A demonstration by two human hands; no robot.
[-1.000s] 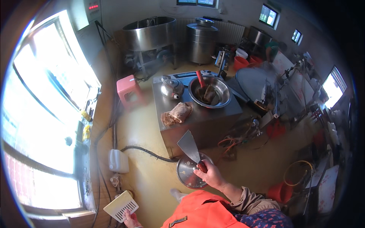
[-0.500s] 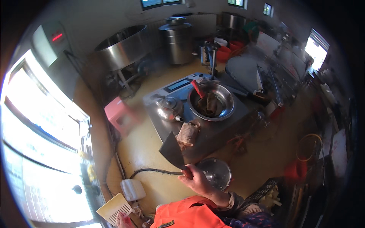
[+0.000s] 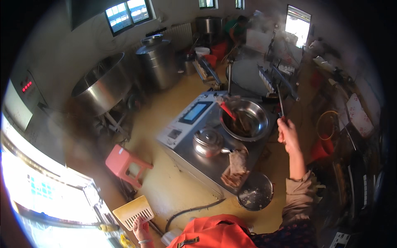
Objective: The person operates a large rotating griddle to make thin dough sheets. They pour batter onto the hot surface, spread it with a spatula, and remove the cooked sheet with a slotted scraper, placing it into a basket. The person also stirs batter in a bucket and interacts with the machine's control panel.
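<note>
My right hand (image 3: 288,134) is raised at the right, closed round the handle of a broad flat-bladed tool (image 3: 280,101). The dark blade points up and shows nearly edge-on. Low at the left, my left hand (image 3: 141,228) grips the lower edge of a cream slotted plastic scoop (image 3: 133,210). Between them stands a steel machine (image 3: 186,159) bearing a metal kettle (image 3: 202,149), a steel bowl (image 3: 265,124) and a folded brownish cloth (image 3: 238,162). In the bowl rests a red-handled tool (image 3: 226,110), its lower end among dark material.
Beyond the machine lies a large round griddle (image 3: 250,76). A pink stool (image 3: 120,163) stands at the left and a round metal pan (image 3: 258,200) beside the machine's near corner. Steel vats (image 3: 155,66) line the back. A person in green (image 3: 235,28) is far off.
My right hand has swung up and right with the flat-bladed tool, away from the folded cloth. The view has shifted too. My left hand still holds the scoop, and more of that hand shows.
</note>
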